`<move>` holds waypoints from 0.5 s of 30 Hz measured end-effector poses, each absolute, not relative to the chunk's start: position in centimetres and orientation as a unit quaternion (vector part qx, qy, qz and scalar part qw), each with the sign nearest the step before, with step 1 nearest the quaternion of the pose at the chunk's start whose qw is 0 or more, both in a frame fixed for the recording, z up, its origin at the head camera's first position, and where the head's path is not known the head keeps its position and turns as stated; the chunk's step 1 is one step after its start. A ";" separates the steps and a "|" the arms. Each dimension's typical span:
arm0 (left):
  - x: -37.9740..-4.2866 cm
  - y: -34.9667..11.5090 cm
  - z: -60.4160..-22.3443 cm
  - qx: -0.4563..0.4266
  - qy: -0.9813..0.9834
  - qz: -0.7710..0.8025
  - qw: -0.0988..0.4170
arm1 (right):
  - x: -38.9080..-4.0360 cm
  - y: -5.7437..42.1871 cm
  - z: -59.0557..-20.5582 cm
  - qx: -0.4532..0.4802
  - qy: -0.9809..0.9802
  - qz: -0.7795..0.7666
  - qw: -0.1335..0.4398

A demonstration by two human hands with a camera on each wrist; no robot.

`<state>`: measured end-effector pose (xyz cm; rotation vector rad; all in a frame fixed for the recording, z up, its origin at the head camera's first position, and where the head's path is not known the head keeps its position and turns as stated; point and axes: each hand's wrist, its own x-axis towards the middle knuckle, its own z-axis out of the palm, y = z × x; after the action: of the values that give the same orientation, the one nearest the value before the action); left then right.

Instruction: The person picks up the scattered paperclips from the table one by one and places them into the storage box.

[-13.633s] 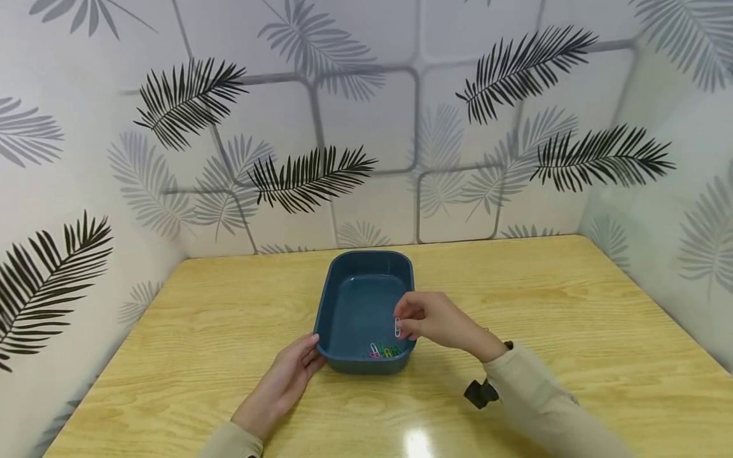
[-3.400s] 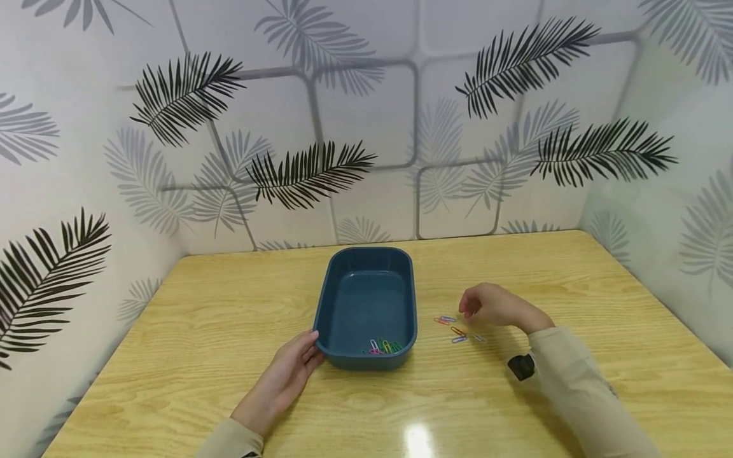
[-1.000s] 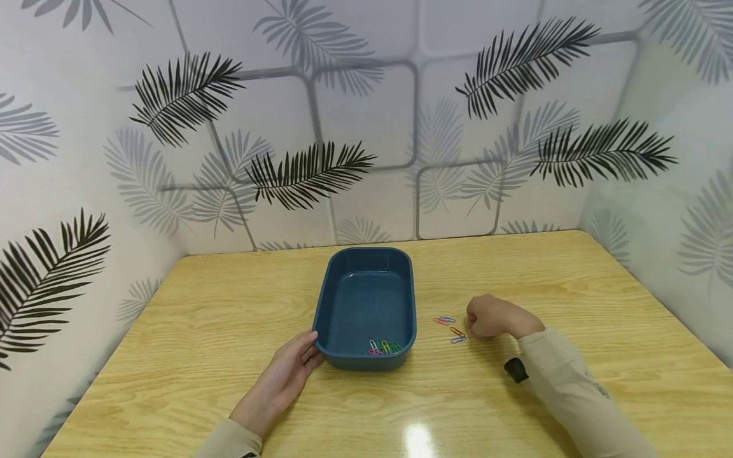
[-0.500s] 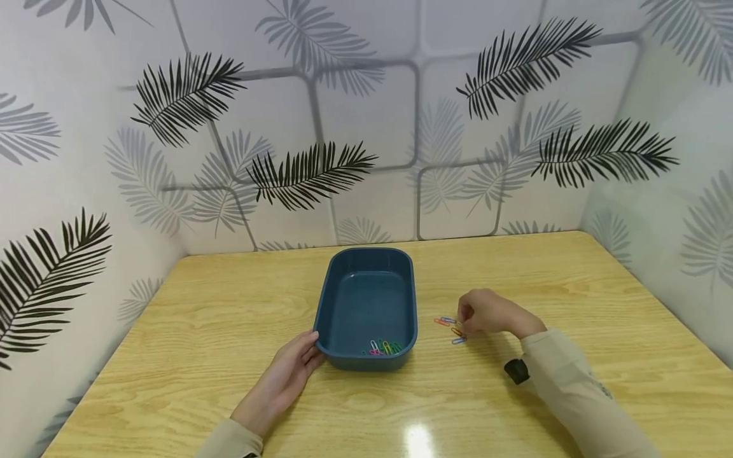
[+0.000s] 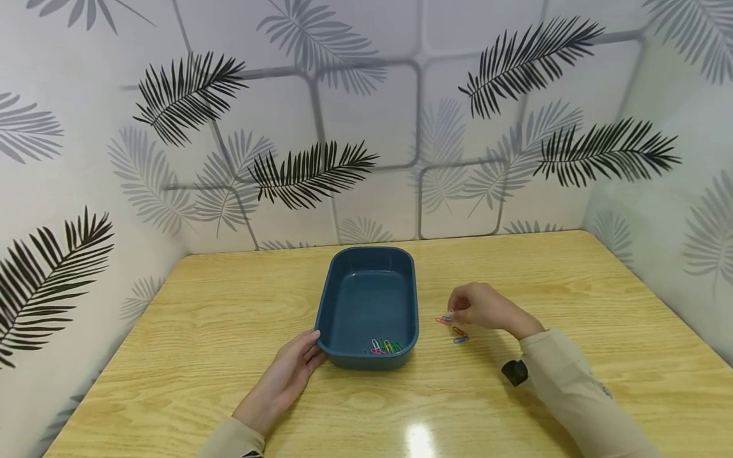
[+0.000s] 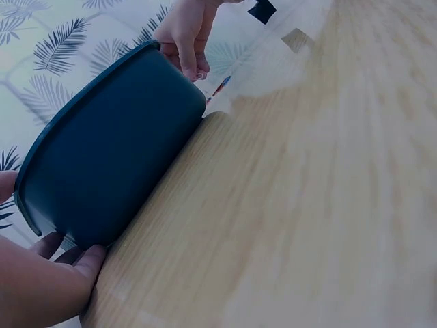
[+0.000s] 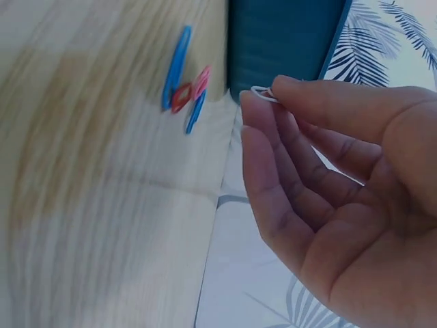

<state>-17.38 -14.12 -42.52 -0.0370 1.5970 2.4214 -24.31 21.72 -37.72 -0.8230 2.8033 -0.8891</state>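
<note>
A white paper clip [image 7: 263, 93] is pinched between the thumb and index finger of my right hand [image 5: 483, 307], the other fingers loosely bent. That hand is above the table, just right of the dark blue plastic box [image 5: 366, 362]. Below it lie several loose clips: a red-orange clip [image 5: 459, 331], a blue clip [image 5: 460, 340], and a pink-red one beside another blue one, partly behind my fingers. My left hand [image 5: 289, 372] grips the box's near left corner, thumb at the rim and fingers against the outer wall. Several coloured clips [image 5: 388, 346] lie inside at the box's near end.
The box stands on a wooden table [image 5: 229, 305] whose back edge meets a wall [image 5: 366, 210] patterned with leaves. More patterned wall rises on the left and right. A black strap piece [image 5: 515, 373] hangs at the right wrist.
My right hand has picked up the white clip that lay on the table right of the others. It has lifted and shifted left toward the box. The left hand has stayed put.
</note>
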 end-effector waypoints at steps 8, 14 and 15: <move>-17.4 -14.1 -42.6 -0.010 0.549 0.827 0.121 | -23.8 20.8 -37.4 -0.248 0.903 -0.345 0.055; -17.5 -14.1 -42.6 -0.010 0.549 0.827 0.120 | -23.1 20.1 -36.9 -0.247 0.896 -0.368 0.034; -17.5 -14.1 -42.6 -0.011 0.549 0.827 0.120 | -23.0 19.9 -36.8 -0.248 0.895 -0.369 0.030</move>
<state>-17.46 -14.09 -42.62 -0.0331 1.6032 2.4170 -23.01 19.92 -36.81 -0.7654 2.7600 -1.1376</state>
